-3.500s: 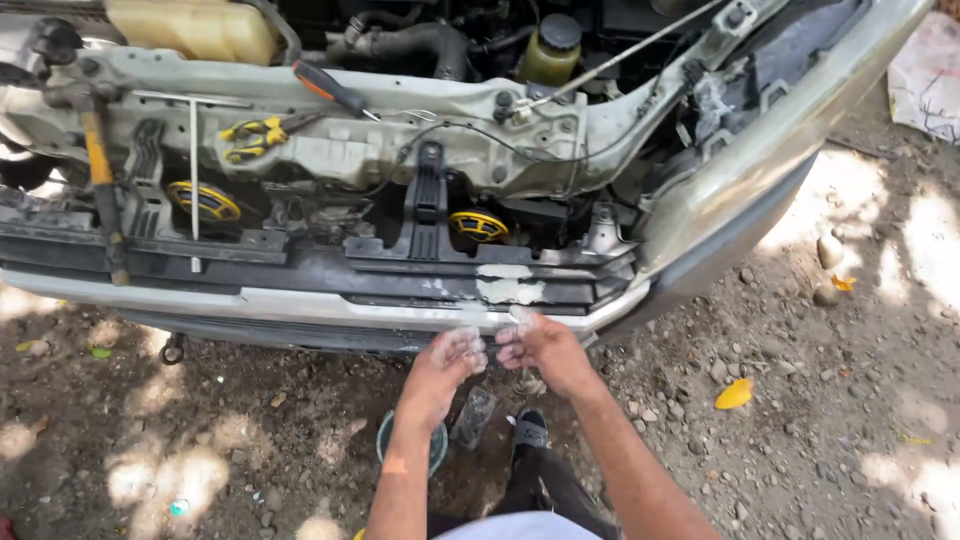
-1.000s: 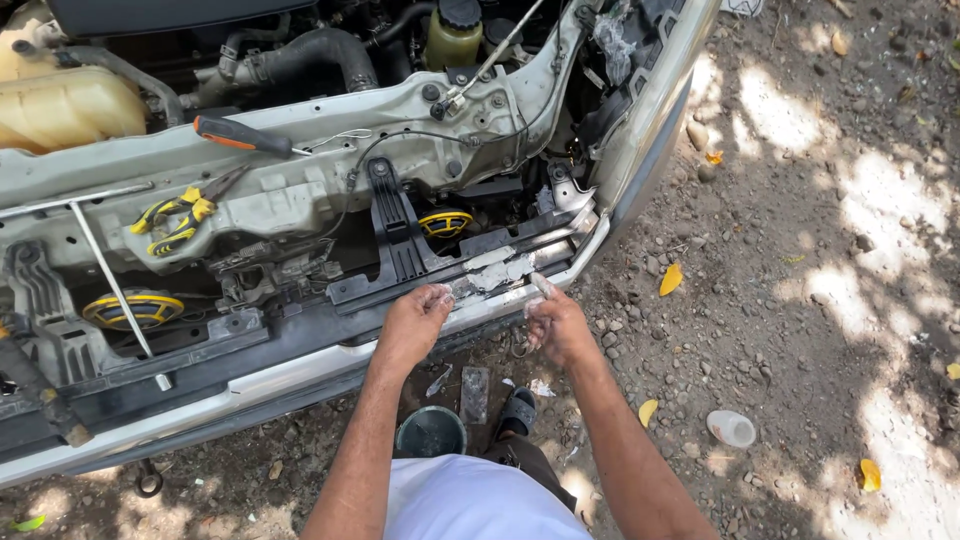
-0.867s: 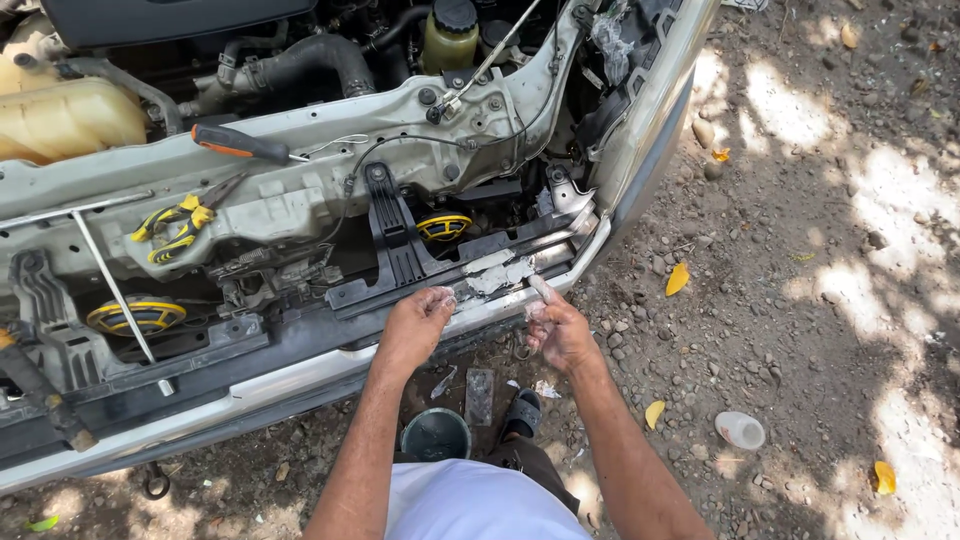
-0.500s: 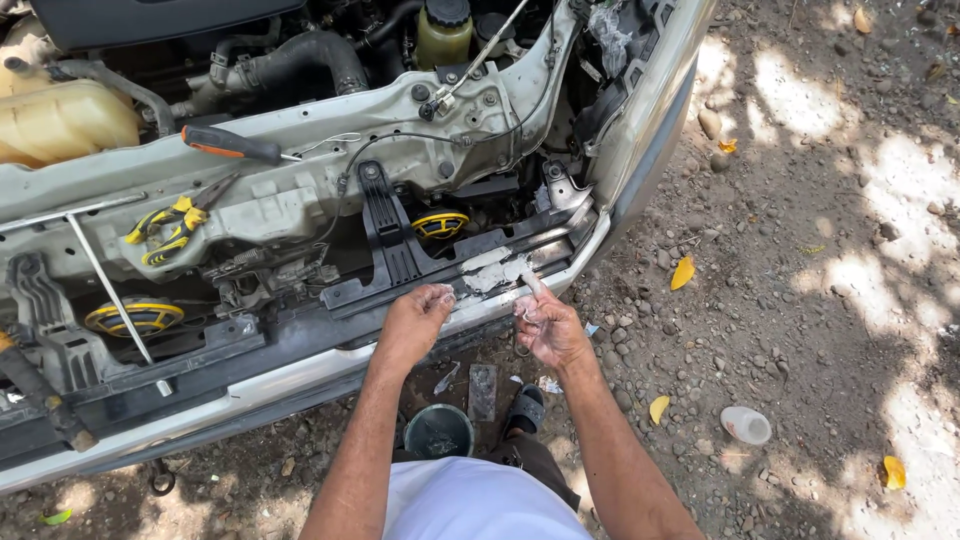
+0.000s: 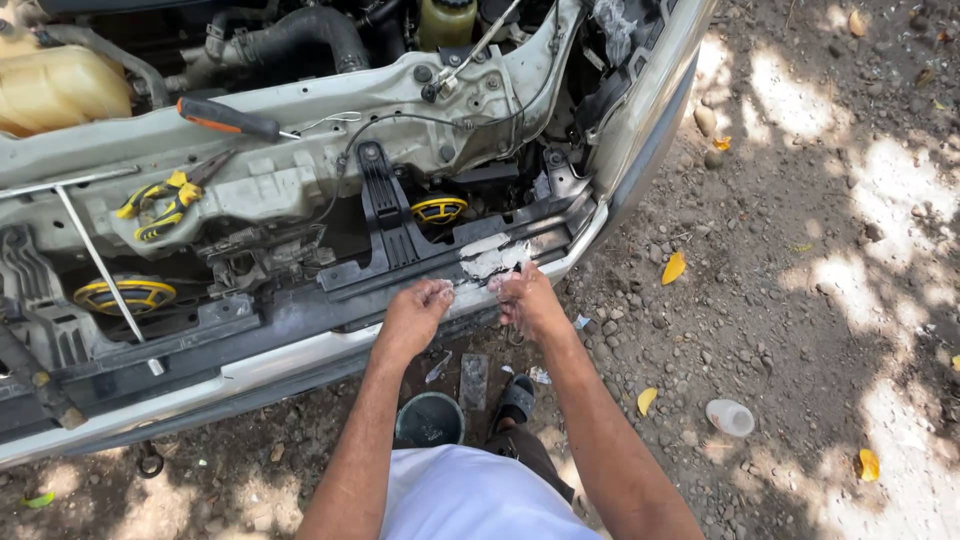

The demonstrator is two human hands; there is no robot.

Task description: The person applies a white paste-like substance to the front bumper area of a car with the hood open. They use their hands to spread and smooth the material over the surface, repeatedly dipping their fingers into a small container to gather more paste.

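Note:
I stand at the open front of a car whose bumper cover is off. My left hand and my right hand are both at the black front crossbar, just below a rough white filler patch. White paste smears the fingers of both hands. The left hand's fingers are curled around a bit of white paste at the bar's lower edge. The right hand's fingertips press on the lower edge of the patch, and nothing shows in its grip.
An orange-and-black screwdriver and yellow pliers lie on the upper panel. Two yellow horns sit behind the bar. A small dark pot stands by my sandalled foot. A white lid lies on the gravel.
Earlier my hands were slightly apart below the bar; now both have closed in on the white patch. The view has drifted a little.

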